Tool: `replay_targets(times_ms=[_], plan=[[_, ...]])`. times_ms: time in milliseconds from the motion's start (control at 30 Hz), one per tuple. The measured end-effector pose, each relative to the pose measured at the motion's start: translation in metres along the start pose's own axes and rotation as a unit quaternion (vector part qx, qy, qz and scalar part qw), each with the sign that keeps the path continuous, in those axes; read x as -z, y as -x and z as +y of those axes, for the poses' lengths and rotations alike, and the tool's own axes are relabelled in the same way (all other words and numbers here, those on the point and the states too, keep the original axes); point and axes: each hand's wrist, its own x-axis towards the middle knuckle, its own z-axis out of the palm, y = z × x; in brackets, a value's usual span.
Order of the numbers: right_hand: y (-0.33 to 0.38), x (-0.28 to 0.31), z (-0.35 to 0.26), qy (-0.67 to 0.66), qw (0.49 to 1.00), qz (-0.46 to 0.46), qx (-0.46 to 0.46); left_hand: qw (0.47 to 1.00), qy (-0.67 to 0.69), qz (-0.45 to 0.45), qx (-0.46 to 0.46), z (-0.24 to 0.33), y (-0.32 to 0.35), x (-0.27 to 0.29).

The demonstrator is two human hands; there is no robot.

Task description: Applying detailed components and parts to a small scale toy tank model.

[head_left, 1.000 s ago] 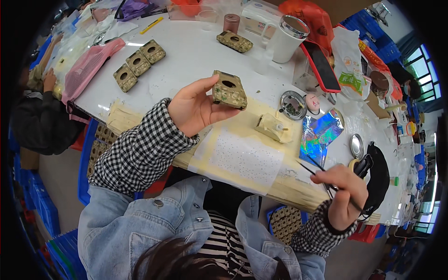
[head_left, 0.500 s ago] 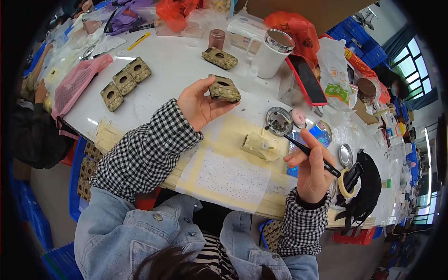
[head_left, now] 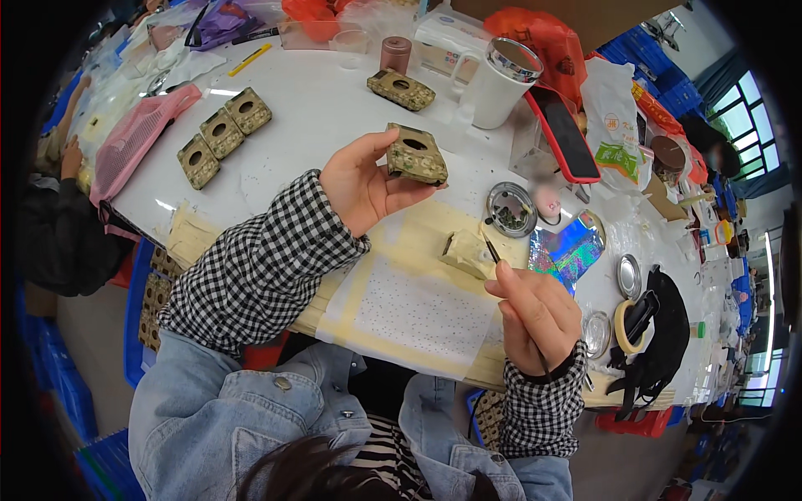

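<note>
My left hand (head_left: 355, 188) holds a camouflage-patterned casing (head_left: 422, 167) above the table, thumb on one side and fingers beneath. A dark round hole shows in its top. Pinched in my right hand (head_left: 543, 321) is a pair of black tweezers (head_left: 491, 248), their tips beside a small cream tape-wrapped block (head_left: 469, 254). Just beyond lies a round metal dish (head_left: 511, 210) with small dark bits in it. One more camouflage casing (head_left: 403, 90) rests farther back, and three others (head_left: 222, 135) stand in a row at the left.
A white mug (head_left: 499, 88), a red-cased phone (head_left: 564, 134) and a brown cylinder (head_left: 396, 55) stand at the back. Dotted white paper (head_left: 418, 313) is taped near the front edge. A pink mesh pouch (head_left: 138, 146) lies left; a tape roll (head_left: 628, 327) and black cloth (head_left: 666, 334) lie right.
My right hand has moved left, and the tweezers have turned, with their tips now over the cream block. The casing in my left hand is tilted so more of its top shows.
</note>
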Motion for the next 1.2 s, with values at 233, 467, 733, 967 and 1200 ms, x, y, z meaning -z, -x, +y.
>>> replay_targets(times_ms=[233, 467, 733, 967, 1200], plan=[[0.001, -0.003, 0.002, 0.002, 1.0, -0.003, 0.005, 1.0, -0.017, 0.022, 0.006, 0.0, -0.002, -0.003], [0.007, -0.004, 0.01, 0.022, 0.998, 0.045, -0.043, 0.979, -0.184, 0.026, 0.087, 0.006, -0.007, 0.006], [0.016, -0.002, 0.01, 0.053, 0.985, 0.14, -0.083, 0.93, -0.354, 0.044, 0.086, 0.015, -0.006, 0.015], [0.022, 0.012, -0.008, 0.07, 0.975, 0.19, -0.092, 0.861, -0.499, 0.09, 0.04, 0.019, -0.002, 0.015], [0.059, 0.028, -0.057, 0.117, 0.978, 0.144, -0.095, 0.752, -0.64, 0.153, -0.036, 0.032, 0.007, 0.028]])
